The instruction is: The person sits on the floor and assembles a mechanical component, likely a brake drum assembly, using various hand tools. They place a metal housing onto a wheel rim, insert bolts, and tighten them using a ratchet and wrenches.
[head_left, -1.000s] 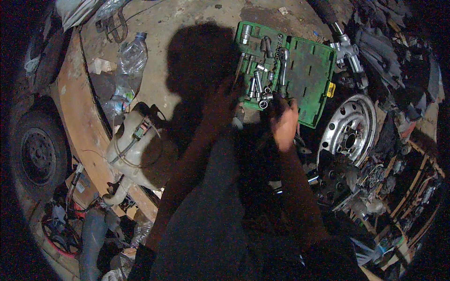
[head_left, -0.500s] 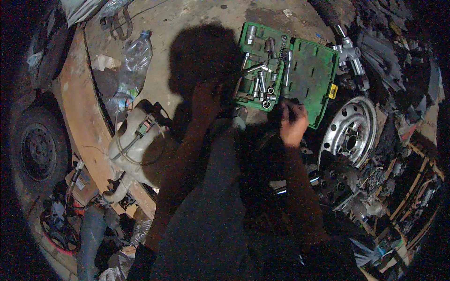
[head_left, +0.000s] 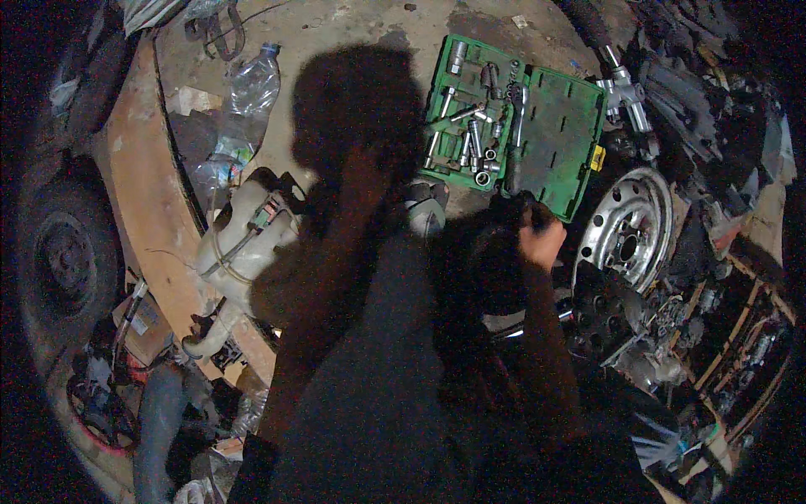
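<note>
A green socket set case (head_left: 550, 151) lies opened out on the floor in front of me. Its left half carries chrome sockets (head_left: 475, 139) and small bars, some lying loose and crossed. A ratchet (head_left: 518, 122) with a dark handle lies along the hinge side. Just below the case's near edge is my right hand (head_left: 541, 239), its fingers curled in; whatever they hold is lost in shadow. My left hand (head_left: 369, 172) is raised left of the case, so dark that its fingers cannot be made out. The toe of a shoe (head_left: 426, 217) shows below the case.
A steel wheel rim (head_left: 625, 231) stands right of the case, with metal parts (head_left: 625, 97) beyond it. On the left are a whitish plastic tank (head_left: 243, 244), a clear bottle (head_left: 254, 80), a long board (head_left: 138, 160) and a tyre (head_left: 67, 260). Scrap (head_left: 672, 336) crowds the right.
My right hand has moved slightly right and nearer to me, its fingers more curled. The view has shifted a little. The case and its sockets stay in place.
</note>
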The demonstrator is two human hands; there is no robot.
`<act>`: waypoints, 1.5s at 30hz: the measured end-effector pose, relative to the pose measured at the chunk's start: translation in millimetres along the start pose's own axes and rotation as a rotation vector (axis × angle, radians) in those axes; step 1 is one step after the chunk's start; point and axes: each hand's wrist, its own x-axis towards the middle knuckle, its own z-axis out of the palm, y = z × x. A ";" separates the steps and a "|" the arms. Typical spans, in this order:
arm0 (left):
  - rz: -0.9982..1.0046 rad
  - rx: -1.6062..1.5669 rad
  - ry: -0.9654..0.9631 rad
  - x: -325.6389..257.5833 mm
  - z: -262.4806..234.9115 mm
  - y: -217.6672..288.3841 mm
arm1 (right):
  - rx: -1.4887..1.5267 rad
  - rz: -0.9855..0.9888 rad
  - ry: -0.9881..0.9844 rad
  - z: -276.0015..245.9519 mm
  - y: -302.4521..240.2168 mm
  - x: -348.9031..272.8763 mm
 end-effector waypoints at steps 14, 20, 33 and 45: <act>-0.091 -0.156 0.025 -6.7 -11.8 5.9 | 0.432 0.124 -0.094 9.8 94.0 32.8; -0.083 -0.284 -0.011 -15.1 -30.1 25.9 | 0.315 0.168 -0.181 -31.5 74.5 107.2; -0.022 -0.719 -0.200 -2.3 -45.5 98.9 | 0.042 -0.408 -0.210 61.5 59.5 53.8; -0.029 -0.519 -0.165 -5.4 -42.5 98.2 | -0.114 -0.146 -0.522 70.6 11.4 44.0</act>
